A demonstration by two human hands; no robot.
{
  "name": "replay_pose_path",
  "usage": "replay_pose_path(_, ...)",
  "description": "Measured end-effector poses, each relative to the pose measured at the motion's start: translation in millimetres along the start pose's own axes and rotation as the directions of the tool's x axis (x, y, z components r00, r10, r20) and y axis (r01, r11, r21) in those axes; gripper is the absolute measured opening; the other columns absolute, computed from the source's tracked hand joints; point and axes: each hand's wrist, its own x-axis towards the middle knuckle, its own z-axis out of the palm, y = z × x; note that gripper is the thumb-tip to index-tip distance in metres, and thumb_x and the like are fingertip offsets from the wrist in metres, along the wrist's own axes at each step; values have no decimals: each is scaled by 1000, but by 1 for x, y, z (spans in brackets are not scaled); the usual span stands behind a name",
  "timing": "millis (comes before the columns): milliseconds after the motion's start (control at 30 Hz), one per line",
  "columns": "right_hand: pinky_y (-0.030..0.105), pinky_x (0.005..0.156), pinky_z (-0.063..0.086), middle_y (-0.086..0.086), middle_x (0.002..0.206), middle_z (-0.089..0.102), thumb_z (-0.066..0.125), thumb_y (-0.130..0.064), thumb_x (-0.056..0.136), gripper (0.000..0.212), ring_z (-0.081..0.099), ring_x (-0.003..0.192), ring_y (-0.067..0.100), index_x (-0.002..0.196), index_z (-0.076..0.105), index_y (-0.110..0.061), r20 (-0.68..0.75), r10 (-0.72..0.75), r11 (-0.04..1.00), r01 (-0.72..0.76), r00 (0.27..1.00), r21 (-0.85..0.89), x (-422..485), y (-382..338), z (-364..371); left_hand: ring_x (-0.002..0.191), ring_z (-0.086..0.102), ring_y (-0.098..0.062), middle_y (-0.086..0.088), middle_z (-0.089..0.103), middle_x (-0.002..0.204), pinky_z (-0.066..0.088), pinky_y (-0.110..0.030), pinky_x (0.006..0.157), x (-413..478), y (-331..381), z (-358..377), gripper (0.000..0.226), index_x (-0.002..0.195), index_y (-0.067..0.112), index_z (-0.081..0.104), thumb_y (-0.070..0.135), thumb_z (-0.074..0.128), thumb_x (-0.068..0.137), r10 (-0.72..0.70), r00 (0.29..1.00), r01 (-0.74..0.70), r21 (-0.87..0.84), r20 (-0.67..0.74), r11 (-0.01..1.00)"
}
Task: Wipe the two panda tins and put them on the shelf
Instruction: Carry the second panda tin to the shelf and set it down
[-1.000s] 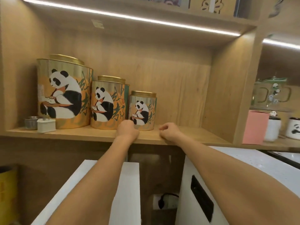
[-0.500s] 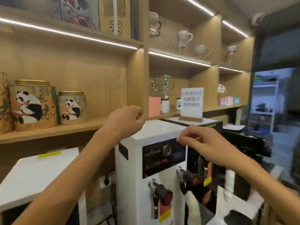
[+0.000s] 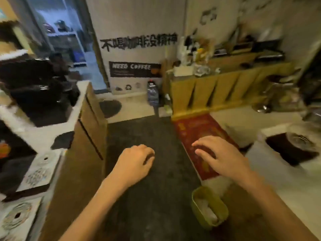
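Your left hand hangs over the dark floor with its fingers curled loosely inward, gripping nothing. Your right hand is spread flat, fingers apart and empty, above the red mat.

Neither panda tin is in view, nor the shelf, nor any cloth, so you cannot tell from here whether the tins are wiped or put away. With both hands empty and nothing being carried, the task looks either finished or paused between steps.

The picture is blurred, so judge edges with care. The wooden counter stands close on your left, its corner jutting toward the aisle. A white counter lies on your right, and a green bin sits on the floor just below your right forearm. The floor straight ahead is open.
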Motion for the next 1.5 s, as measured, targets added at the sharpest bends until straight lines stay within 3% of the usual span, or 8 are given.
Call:
replay_pose_path(133,23,103,41,-18,127,57,52,-44,96,29,49,117,-1,123,60,-37,15,488,872,-488,873,46,-156,95,13,102,65,-20,3,68,111,53,-39,88,44,106,108,42,113,25,64,42,35,88,340,908,-337,-58,242,940)
replay_pose_path(333,29,112,37,-11,143,49,33,-65,93,59,42,135,9,138,49,-32,191,890,402,-910,414,96,-355,114,47,102,60,-19,5,66,114,48,-39,86,34,265,216,48,115,30,60,50,27,87,725,505,-692,-283,468,665)
replay_pose_path(500,22,102,40,-6,138,56,44,-50,98,45,51,126,10,134,55,-26,106,989,74,-968,102,241,-450,97,44,111,57,-20,2,60,124,46,-37,94,19,365,246,33,123,27,54,40,40,96,808,312,-806,-311,500,504)
replay_pose_path(700,19,95,44,-13,132,59,51,-48,96,43,53,116,2,134,57,-29,15,969,-206,-768,-248,606,-535,101,47,110,58,-20,2,62,123,47,-37,92,28,460,270,35,126,27,53,40,39,96,836,209,-850,-328,507,412)
replay_pose_path(900,29,103,45,-7,133,61,48,-52,96,44,56,120,11,130,59,-27,137,950,-299,-699,-280,649,-599,189,33,106,62,-16,4,65,123,49,-32,92,47,553,327,33,122,28,57,41,40,97,726,350,-735,-306,592,605)
replay_pose_path(1133,30,99,44,1,128,65,51,-41,98,38,59,116,17,126,63,-18,-140,953,-100,-712,-270,695,-631,364,-71,108,61,-21,3,65,124,39,-28,77,58,711,383,34,117,27,59,45,39,95,600,381,-599,-306,704,740)
replay_pose_path(1333,42,96,43,15,124,63,40,-50,93,54,56,120,36,120,61,-9,-270,908,-115,-810,-321,575,-633,545,-155,119,55,-27,-7,58,133,42,-34,96,76,857,413,51,136,19,45,49,39,95,545,398,-397,-397,738,827)
replay_pose_path(1500,54,120,12,16,154,36,51,-62,87,77,19,147,39,147,37,-16,-223,809,-293,-702,-544,650,-660,629,-188,129,48,-27,-14,42,148,40,-34,106,70,966,449,74,149,14,17,50,49,93,541,211,-109,-530,814,841)
